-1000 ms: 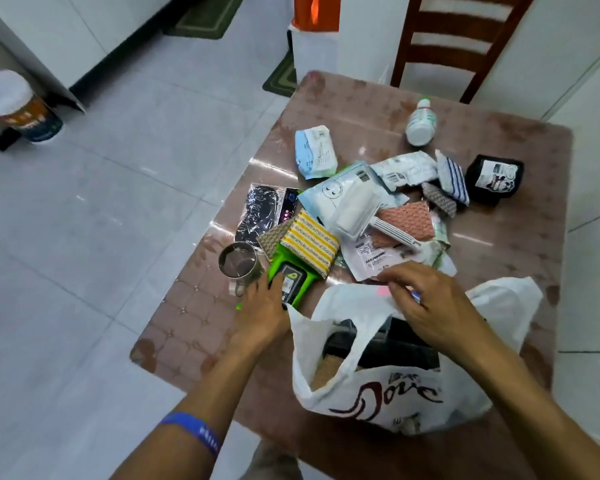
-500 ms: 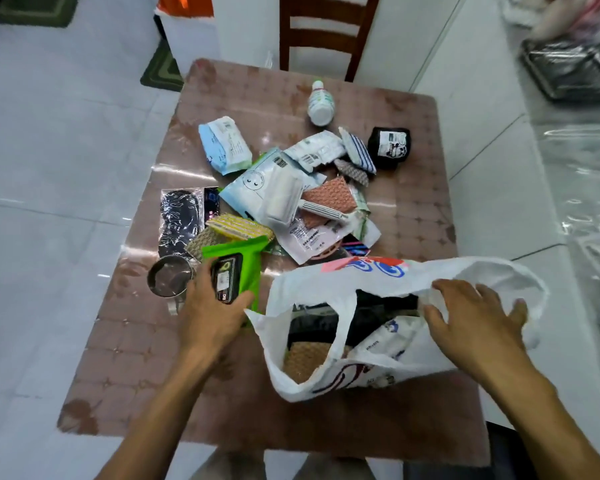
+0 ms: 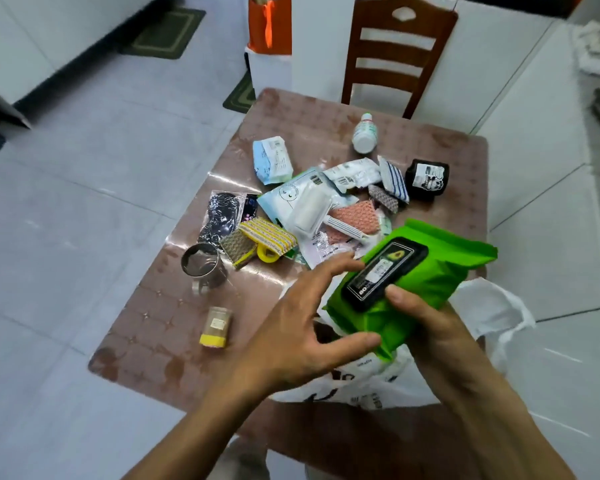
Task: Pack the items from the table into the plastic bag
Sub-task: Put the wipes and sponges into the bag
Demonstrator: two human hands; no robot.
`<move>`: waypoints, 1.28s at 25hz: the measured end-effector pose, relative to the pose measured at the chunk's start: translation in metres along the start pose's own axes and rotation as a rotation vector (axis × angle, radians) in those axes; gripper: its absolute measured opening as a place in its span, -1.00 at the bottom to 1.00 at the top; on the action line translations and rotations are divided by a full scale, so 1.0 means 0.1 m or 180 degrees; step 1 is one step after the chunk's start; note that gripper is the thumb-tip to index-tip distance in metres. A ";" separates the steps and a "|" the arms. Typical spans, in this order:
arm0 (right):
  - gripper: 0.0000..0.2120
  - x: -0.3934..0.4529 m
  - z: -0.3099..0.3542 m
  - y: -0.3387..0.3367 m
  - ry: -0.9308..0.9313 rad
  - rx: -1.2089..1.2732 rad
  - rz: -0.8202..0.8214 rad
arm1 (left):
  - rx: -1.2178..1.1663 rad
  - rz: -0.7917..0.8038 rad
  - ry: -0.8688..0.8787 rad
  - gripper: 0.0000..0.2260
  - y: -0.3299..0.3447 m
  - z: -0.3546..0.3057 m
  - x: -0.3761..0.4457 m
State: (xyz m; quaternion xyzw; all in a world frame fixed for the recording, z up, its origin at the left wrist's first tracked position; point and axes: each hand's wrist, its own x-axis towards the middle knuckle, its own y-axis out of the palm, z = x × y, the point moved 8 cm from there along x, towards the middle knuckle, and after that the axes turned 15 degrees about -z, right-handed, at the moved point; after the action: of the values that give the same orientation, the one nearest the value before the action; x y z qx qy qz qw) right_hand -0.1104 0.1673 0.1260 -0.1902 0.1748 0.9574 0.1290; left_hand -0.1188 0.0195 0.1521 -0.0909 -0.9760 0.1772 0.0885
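A green wipes pack (image 3: 440, 271) with a black lid is held over the white plastic bag (image 3: 492, 306) at the table's near right edge. My right hand (image 3: 426, 323) grips the pack from below, thumb on the black lid. My left hand (image 3: 298, 327) has its fingers spread around the pack's left end, touching it. The bag's mouth is mostly hidden under the pack and hands. A pile of packets lies mid-table, among them a white lint roller (image 3: 309, 213), a yellow striped sponge (image 3: 269, 235) and a blue tissue pack (image 3: 271, 161).
The brown table (image 3: 153, 323) also carries a metal cup (image 3: 201, 268), a small jar with a yellow lid (image 3: 215, 327), a white bottle (image 3: 364, 133) and a black roll (image 3: 426, 174). A wooden chair (image 3: 395, 53) stands behind the table. White tiled floor lies to the left.
The green pack has been lifted from the table's left side and carried right, over the bag. My right hand left the bag rim and took hold of the pack.
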 end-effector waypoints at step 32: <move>-0.37 0.80 -1.25 -0.40 0.0345 -0.1689 -0.1290 | 0.2441 0.0519 -0.0575 -0.52 0.34 1.27 -0.04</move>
State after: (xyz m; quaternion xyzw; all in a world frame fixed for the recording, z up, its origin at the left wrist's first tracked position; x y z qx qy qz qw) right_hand -0.1291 0.1703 -0.0268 -0.2987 -0.1152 0.9129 0.2533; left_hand -0.1358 0.0077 0.0226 -0.1125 -0.8325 0.5423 0.0155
